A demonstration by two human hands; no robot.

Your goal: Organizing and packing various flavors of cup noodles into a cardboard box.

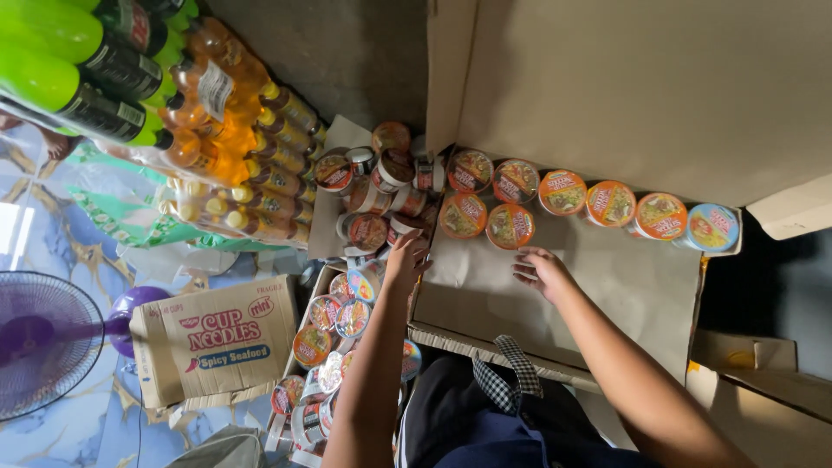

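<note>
Small round foil-lidded noodle cups line the far edge of the open cardboard box; your empty, spread left hand and right hand could topple neighbours if you sweep carelessly.

To my left: green bottles and orange bottles in shrink-wrapped packs, a flattened cardboard carton, a purple fan on the marbled floor.

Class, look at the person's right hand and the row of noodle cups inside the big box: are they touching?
Apart. The head view shows the right hand flat on the bare box floor, with a strip of cardboard visible between its fingertips and the nearest cup.
</note>
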